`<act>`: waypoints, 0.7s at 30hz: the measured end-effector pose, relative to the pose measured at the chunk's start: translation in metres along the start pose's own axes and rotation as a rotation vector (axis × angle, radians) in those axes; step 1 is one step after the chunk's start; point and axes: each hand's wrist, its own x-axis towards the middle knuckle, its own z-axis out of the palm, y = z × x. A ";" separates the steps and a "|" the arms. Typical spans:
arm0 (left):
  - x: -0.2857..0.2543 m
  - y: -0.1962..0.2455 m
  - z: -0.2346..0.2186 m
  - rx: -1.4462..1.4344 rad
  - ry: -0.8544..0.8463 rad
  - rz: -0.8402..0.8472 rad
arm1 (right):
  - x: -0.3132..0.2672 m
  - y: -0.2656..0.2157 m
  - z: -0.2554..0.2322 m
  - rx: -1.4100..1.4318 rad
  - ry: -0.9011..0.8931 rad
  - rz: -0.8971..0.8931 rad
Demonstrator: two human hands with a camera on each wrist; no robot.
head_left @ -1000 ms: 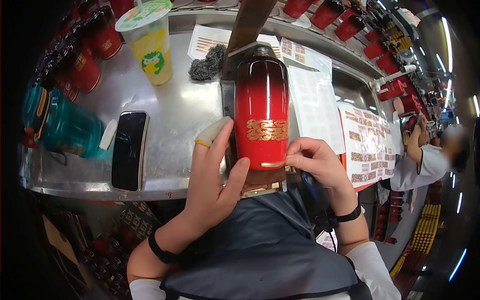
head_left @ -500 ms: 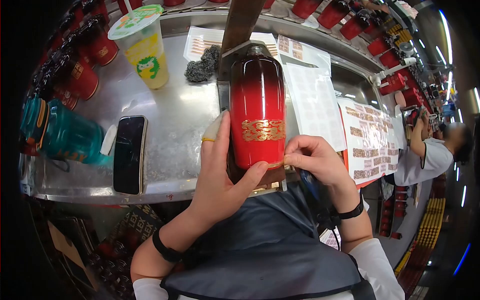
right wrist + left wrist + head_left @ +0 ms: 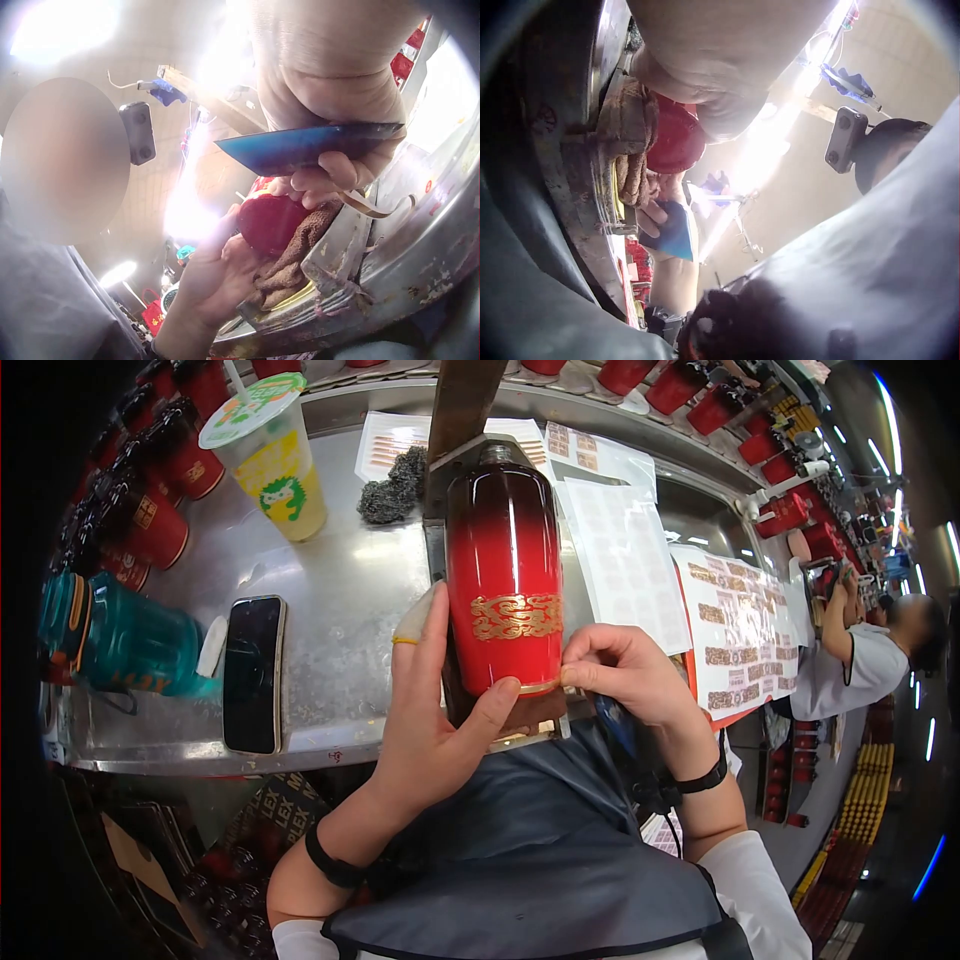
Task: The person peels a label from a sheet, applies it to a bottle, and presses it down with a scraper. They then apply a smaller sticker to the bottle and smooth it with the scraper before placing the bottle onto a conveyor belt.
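A red bottle (image 3: 505, 560) with a black shoulder and gold cloud-pattern band (image 3: 515, 617) lies in a metal holder, neck away from me. My left hand (image 3: 430, 700) rests along its left side, fingers straight, a pale finger cot on one, thumb pressing near the base. At the base's right edge my right hand (image 3: 630, 675) pinches a thin gold strip (image 3: 540, 688). Its loose end (image 3: 367, 206) curls below the fingers in the right wrist view. A blue scraper (image 3: 307, 146) is tucked in that same hand. Brown cloth (image 3: 296, 259) lies under the bottle.
A phone (image 3: 254, 675), teal bottle (image 3: 140, 635), drink cup (image 3: 275, 470) and steel wool (image 3: 393, 490) stand or lie on the metal bench at left. Sticker sheets (image 3: 735, 635) lie right. More red bottles (image 3: 150, 525) line the back. Another person (image 3: 860, 670) works at far right.
My left thumb has moved right onto the bottle's base, beside the gold strip. The left fingers have slid in closer along its side. My right hand keeps its pinch at the right edge.
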 end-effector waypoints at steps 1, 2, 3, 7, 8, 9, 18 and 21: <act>0.000 0.000 0.000 0.018 0.006 0.010 | 0.000 0.000 0.000 -0.001 0.000 -0.006; 0.000 0.000 0.000 0.036 0.013 0.020 | 0.000 0.000 -0.001 0.000 0.001 -0.007; 0.001 0.000 0.000 0.037 0.013 0.021 | 0.000 -0.001 -0.003 -0.015 -0.018 0.011; 0.002 0.001 0.001 0.051 0.022 0.023 | 0.000 0.000 -0.005 -0.028 -0.038 0.025; 0.002 0.002 0.001 0.024 0.024 0.018 | 0.000 -0.001 -0.005 -0.028 -0.039 0.024; 0.002 0.001 0.000 0.025 0.025 0.019 | -0.001 -0.002 -0.004 -0.036 -0.032 0.027; 0.001 -0.002 -0.005 -0.068 0.003 -0.024 | 0.000 -0.001 0.001 0.009 0.006 0.018; 0.000 -0.005 -0.004 0.005 -0.005 0.021 | 0.000 -0.002 0.000 0.006 0.006 0.020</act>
